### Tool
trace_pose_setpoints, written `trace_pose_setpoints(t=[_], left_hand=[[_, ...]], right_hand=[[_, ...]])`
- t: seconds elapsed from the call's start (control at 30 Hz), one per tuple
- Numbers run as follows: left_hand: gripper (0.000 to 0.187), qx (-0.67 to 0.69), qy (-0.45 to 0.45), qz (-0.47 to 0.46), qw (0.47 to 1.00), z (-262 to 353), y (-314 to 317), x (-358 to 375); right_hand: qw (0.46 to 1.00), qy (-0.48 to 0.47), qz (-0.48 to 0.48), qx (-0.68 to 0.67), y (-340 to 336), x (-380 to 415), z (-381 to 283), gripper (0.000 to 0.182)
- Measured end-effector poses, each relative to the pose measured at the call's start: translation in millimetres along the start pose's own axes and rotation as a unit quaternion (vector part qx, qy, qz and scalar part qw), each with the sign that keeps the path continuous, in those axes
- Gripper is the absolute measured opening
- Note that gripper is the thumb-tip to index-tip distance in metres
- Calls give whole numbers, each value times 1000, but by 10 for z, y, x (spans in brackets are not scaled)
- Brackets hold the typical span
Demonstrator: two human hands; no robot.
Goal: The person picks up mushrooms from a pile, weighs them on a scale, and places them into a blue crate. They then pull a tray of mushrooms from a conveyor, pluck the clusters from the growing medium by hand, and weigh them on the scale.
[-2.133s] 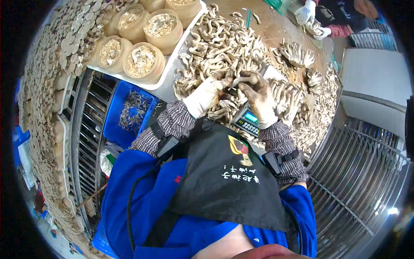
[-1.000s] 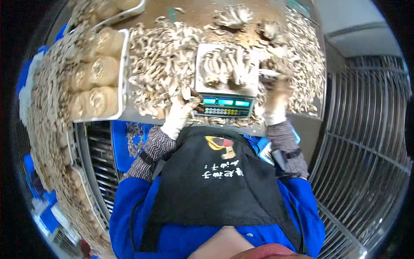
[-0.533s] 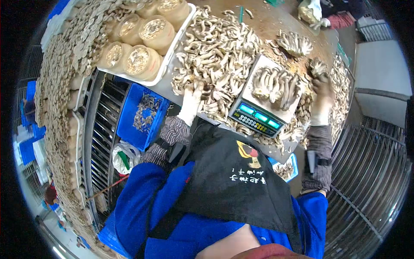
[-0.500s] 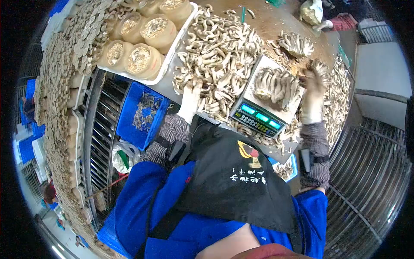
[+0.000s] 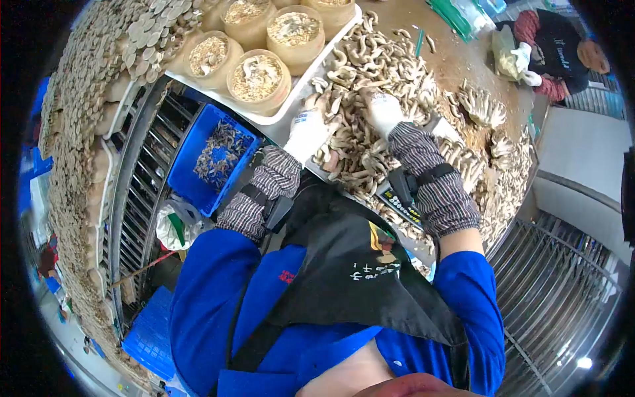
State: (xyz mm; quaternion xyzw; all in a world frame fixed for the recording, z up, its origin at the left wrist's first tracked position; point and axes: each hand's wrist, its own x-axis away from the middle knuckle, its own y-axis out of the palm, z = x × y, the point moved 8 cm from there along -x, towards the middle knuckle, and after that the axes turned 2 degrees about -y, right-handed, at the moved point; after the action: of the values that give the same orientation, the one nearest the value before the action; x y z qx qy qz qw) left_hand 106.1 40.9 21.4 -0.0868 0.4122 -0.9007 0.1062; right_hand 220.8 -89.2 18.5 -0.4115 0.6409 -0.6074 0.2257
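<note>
Loose brown-stemmed mushrooms (image 5: 390, 69) lie heaped on the metal table in front of me. My left hand (image 5: 309, 129), in a white glove, reaches into the near left side of the heap, its fingers curled round mushrooms and partly hidden by them. A little to the right, my right hand (image 5: 382, 112), gloved too, has its fingers bent into the same heap, closed on mushrooms. Under my right forearm sits a digital scale (image 5: 401, 210), mostly covered by the arm and a cluster of mushrooms. A bigger mushroom clump (image 5: 481, 107) rests farther right.
A white tray (image 5: 283, 116) of substrate-filled jars (image 5: 296, 34) stands at the left. Below it is a blue bin (image 5: 180, 162) with small scraps. Many mushroom caps (image 5: 76, 165) line the far left. Across the table a co-worker (image 5: 559, 56) holds a plastic bag (image 5: 506, 53).
My right hand has left the mushroom clump beside the scale and moved left into the heap. My left hand has shifted slightly up and right. The co-worker has come further into view.
</note>
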Motion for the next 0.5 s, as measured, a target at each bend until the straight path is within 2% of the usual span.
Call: trace_pose_setpoints(t=[0.07, 0.13, 0.17, 0.2, 0.23, 0.27, 0.33, 0.37, 0.4, 0.47, 0.5], left_hand=[[64, 25, -7, 16, 1000, -122, 52, -33], [62, 52, -10, 27, 998, -127, 13, -102], [58, 220, -96, -86, 967, -174, 123, -140], [55, 376, -178, -197, 888, -160, 286, -110], [55, 530, -76, -136, 833, -117, 339, -53], [59, 698, -55, -192, 688, -17, 582, -97], [51, 699, -77, -204, 681, 347, 488, -118], [50, 563, -68, -219, 794, 634, 91, -38], [48, 513, -99, -285, 803, 840, -72, 68], [49, 617, -59, -281, 733, 1020, 33, 130], [52, 614, -55, -259, 744, 969, 133, 152]], right_hand=[[995, -19, 99, -12, -174, 153, -2, 35], [987, -6, 143, -67, -473, 278, -49, 42], [981, 0, 158, -111, -610, 352, -72, 44], [973, 6, 174, -154, -751, 464, -112, 46], [969, -10, 228, -95, -773, 608, -150, 47], [968, -41, 231, -90, -867, 673, -223, 48], [966, -68, 227, -101, -1035, 827, -367, 48], [968, -65, 224, -98, -1094, 899, -414, 50], [964, -64, 235, -105, -1085, 981, -420, 52], [956, -101, 255, -100, -1117, 1128, -458, 54], [958, -87, 246, -124, -1210, 1183, -507, 52]])
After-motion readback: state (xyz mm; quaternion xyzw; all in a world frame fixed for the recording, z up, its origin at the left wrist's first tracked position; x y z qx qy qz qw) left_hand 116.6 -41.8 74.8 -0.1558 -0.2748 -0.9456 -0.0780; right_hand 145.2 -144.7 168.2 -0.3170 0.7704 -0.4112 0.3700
